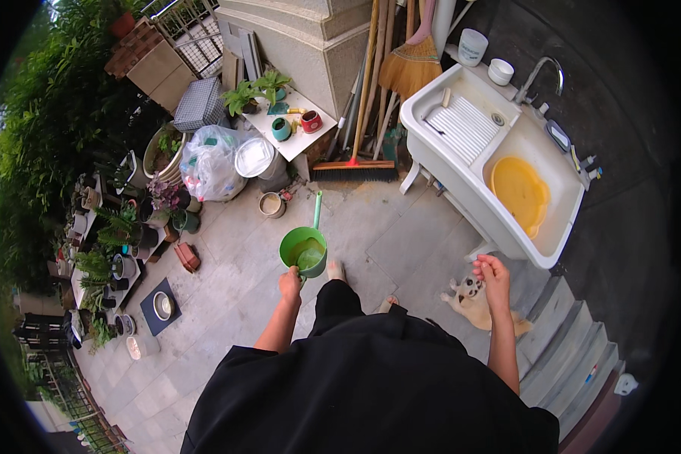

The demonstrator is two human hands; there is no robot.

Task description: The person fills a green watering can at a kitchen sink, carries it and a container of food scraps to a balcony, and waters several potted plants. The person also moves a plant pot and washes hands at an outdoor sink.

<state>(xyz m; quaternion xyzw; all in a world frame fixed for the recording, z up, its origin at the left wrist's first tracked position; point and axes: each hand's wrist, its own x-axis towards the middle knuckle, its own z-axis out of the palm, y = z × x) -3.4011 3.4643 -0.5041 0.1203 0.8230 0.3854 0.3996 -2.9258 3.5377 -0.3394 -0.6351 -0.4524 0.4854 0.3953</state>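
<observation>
A green plastic dipper [316,253] with a long handle is in front of me, its handle pointing away. My left hand [289,283] grips its near side, opposite the handle. Inside the bowl is what looks like a little water. My right hand [493,277] hangs in the air above the dog, near the low corner of the sink, with its fingers loosely bent and nothing visible in them. In the white sink [533,246] to the right sits a yellow basin [519,197], below a metal faucet [546,69].
A pale dog [473,309] lies beside the grey steps [564,333] at right. Brooms [412,68] lean behind a wide floor brush [353,171]. A bulging plastic bag [213,163], a lidded bucket [271,174] and a small pot [271,205] stand ahead. Potted plants [117,227] line the left.
</observation>
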